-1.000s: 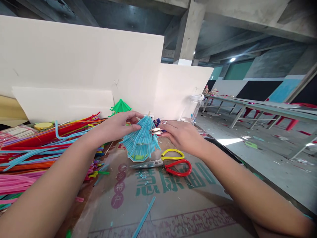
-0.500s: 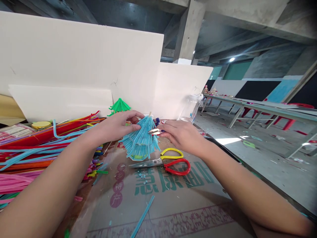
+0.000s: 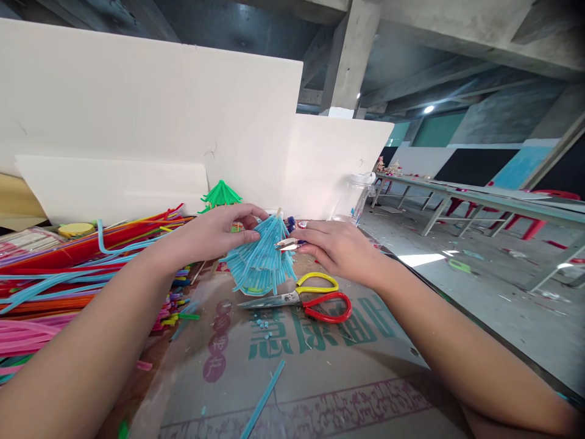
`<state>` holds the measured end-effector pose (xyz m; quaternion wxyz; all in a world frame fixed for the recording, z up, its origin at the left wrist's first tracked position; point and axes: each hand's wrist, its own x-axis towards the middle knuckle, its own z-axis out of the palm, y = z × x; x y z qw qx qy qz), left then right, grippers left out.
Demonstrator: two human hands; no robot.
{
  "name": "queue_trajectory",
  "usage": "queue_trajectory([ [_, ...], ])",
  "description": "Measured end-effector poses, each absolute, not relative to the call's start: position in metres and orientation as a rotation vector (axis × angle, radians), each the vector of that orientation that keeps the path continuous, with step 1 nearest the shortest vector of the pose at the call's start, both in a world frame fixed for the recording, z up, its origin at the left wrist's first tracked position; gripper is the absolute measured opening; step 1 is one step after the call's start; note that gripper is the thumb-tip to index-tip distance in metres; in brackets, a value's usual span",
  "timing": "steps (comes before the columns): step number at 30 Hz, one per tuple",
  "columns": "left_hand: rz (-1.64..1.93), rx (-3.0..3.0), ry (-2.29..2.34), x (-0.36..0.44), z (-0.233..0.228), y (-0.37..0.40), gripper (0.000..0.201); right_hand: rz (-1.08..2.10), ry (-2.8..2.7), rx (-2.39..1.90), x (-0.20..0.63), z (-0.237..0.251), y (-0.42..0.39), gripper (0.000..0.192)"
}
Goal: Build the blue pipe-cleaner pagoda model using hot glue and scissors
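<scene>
A blue tiered, cone-shaped roof made of pipe cleaners (image 3: 260,259) stands tilted in front of me, with a stick end at its peak. My left hand (image 3: 228,228) grips its upper left side between thumb and fingers. On the opposite side, my right hand (image 3: 336,247) is closed around small metal pliers (image 3: 287,244), whose jaws touch or almost touch the blue strands; most of the handle is hidden in my palm. Just below the roof lie scissors (image 3: 299,297) with one yellow and one red handle loop.
Bundles of coloured pipe cleaners (image 3: 55,292) fill the table's left side. Behind stand a small green pipe-cleaner roof (image 3: 221,194), white boards (image 3: 137,110) and a clear jug (image 3: 353,198). Blue snippets (image 3: 262,324) and a loose blue strip (image 3: 264,399) lie on the printed sheet (image 3: 192,402).
Almost nothing differs. The pliers' tips have shifted very slightly against the blue strands, while both hands and the roof hold their places.
</scene>
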<state>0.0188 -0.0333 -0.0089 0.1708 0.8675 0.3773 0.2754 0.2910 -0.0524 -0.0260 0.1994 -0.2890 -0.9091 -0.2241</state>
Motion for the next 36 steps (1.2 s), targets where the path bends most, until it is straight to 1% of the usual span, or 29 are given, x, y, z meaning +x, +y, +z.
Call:
queue_trajectory([
  [14,0.78,2.526,0.99,0.0177,-0.01,-0.0304,0.039,-0.642,-2.541,-0.815,0.2903,-0.0275,-0.0525,0.032],
  [22,0.776,2.511,1.021,0.0192,-0.0092,-0.0322,0.041,-0.651,-2.524,-0.795,0.2884,-0.0288,-0.0515,0.031],
  [32,0.796,2.5,0.976,0.0162,-0.0116,-0.0288,0.038,-0.604,-2.525,-0.788,0.2915,-0.0249,-0.0538,0.032],
  [36,0.798,2.505,1.034,0.0204,-0.0111,-0.0306,0.042,-0.633,-2.538,-0.811,0.2918,-0.0251,-0.0529,0.032],
])
